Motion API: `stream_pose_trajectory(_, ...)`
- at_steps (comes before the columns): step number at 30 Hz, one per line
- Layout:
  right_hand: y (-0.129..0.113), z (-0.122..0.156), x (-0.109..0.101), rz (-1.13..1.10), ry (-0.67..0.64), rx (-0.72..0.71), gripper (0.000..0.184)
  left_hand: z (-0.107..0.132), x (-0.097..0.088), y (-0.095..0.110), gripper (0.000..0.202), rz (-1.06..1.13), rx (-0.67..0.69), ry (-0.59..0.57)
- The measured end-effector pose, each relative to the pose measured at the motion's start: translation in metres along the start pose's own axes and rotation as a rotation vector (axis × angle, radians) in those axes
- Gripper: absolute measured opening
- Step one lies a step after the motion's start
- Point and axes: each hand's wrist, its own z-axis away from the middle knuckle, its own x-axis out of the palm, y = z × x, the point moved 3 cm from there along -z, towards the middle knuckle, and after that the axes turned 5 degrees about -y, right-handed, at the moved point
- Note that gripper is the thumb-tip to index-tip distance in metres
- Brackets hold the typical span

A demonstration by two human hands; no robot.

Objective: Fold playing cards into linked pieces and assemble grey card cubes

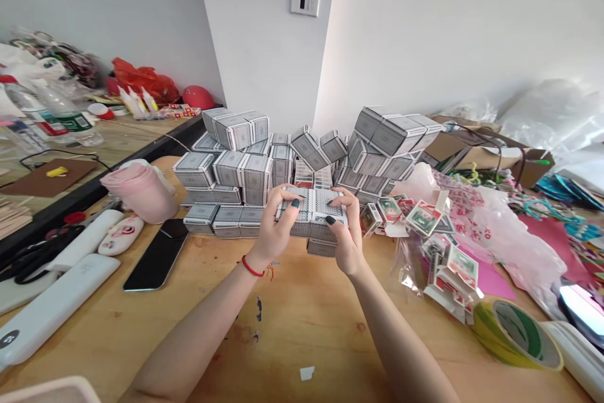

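Note:
Both my hands grip one block of small grey patterned boxes (312, 207) just above the wooden table (302, 321), in front of a big stack. My left hand (276, 227) wraps the block's left end, thumb on top; a red string circles that wrist. My right hand (345, 233) holds the right end with fingers curled over the top. Another grey box (321, 247) lies under the block. Behind it rises the pile of grey boxes (245, 167), stacked in rows against the wall corner, with a second heap (391, 139) leaning at the right.
Left of my hands lie a black phone (158, 255), a pink roll (141, 192), a white power bank (51, 305) and scissors (35, 255). At the right are loose red-green card packs (425, 217), plastic bags (486, 227) and a yellow-green tape roll (516, 331). Bottles (61, 114) stand far left.

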Motion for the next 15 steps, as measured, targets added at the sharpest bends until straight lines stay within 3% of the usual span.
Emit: stream_pose_trajectory(15, 0.0029, -0.002, -0.0022, -0.08, 0.03, 0.015, 0.039, 0.0038, 0.001, -0.0008, 0.017, 0.051, -0.004, -0.105)
